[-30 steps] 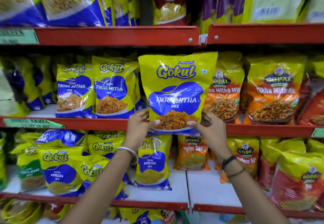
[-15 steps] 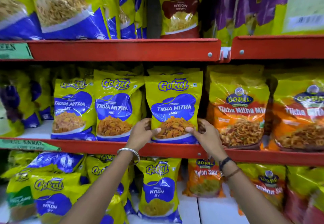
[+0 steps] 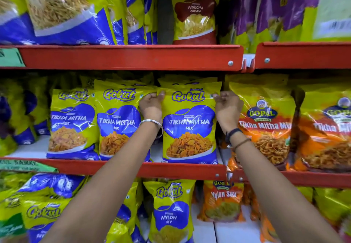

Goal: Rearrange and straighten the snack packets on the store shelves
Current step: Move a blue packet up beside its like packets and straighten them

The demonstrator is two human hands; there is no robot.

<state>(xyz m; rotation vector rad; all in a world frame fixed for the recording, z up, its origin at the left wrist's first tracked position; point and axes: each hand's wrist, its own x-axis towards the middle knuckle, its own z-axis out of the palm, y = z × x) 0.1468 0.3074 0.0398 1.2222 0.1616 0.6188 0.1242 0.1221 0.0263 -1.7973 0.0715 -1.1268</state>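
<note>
Gokul Tikha Mitha Mix packet (image 3: pixel 190 125) stands upright on the middle shelf (image 3: pixel 133 168), and both hands hold it at its top corners. The left hand (image 3: pixel 152 105) reaches up from below with the forearm stretched diagonally; its fingers are curled closed around the upper left edge of the packet, and the thumb lies on the front near the logo. A silver bangle (image 3: pixel 153 126) sits on this wrist. The right hand (image 3: pixel 227 107) comes up in the same way on the other side; its fingers pinch the upper right edge, closed on the plastic. A dark band (image 3: pixel 232 133) and a thin brown thread are on the right wrist.

The packet is yellow-green, with a blue shape in the middle that carries white letters, and at the bottom there is a picture of an orange snack in a bowl. The plastic is shiny and a little wrinkled near the top, where the hands press it. The bottom of the packet rests just behind the red front lip of the shelf.

The packet is between the two hands, so the wrists frame its sides. Just to its left stands a second Gokul packet (image 3: pixel 117 123) of the same kind, partly behind the left hand. Just to its right stands an orange Gopal packet (image 3: pixel 266 126), near the right wrist.
</note>
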